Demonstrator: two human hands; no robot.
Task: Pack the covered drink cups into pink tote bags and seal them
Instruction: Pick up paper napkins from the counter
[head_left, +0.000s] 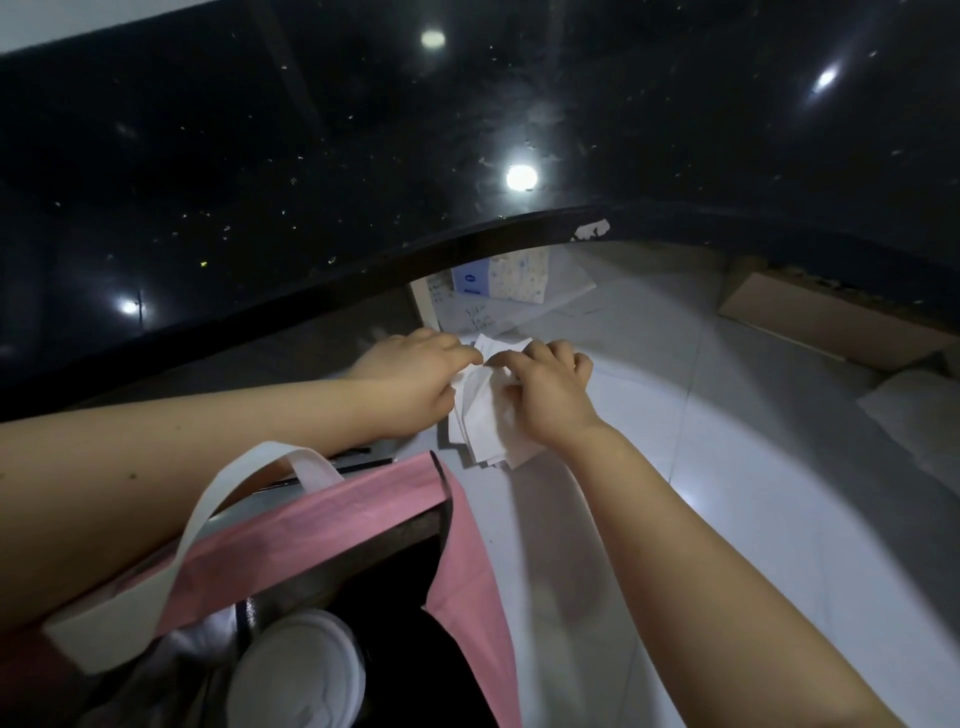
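Glossy black speckled slab (363, 156), mirroring round ceiling lamps, fills the far half of the view; its curved dark edge overhangs a smooth pale grey bench (753, 493) on the right. At the middle of the scene the left grip (415, 374) and right grip (545, 395) meet over a thin stack of soft white paper napkins (483, 431). Both grips grasp it: the left one pinches the stack's far edge with curled fingers, and the right one clasps its right side. The loose near corners of the stack fan out in squared layers just above the bench.

At near left, below the left forearm, a matte pink non-woven tote bag (467, 597) stands with its mouth open and its flat white strap handle (197, 519) arched upward. A covered drink cup with a white, rounded, cloth-like top (296, 670) shows in the bag's dark mouth at the near edge.

Under the slab's overhang, far from the bag, sit a blue-and-white patterned cardboard tissue box (498, 280) and a handwritten white sheet (467, 312). A flat brown cardboard panel (821, 322) lies at far right.
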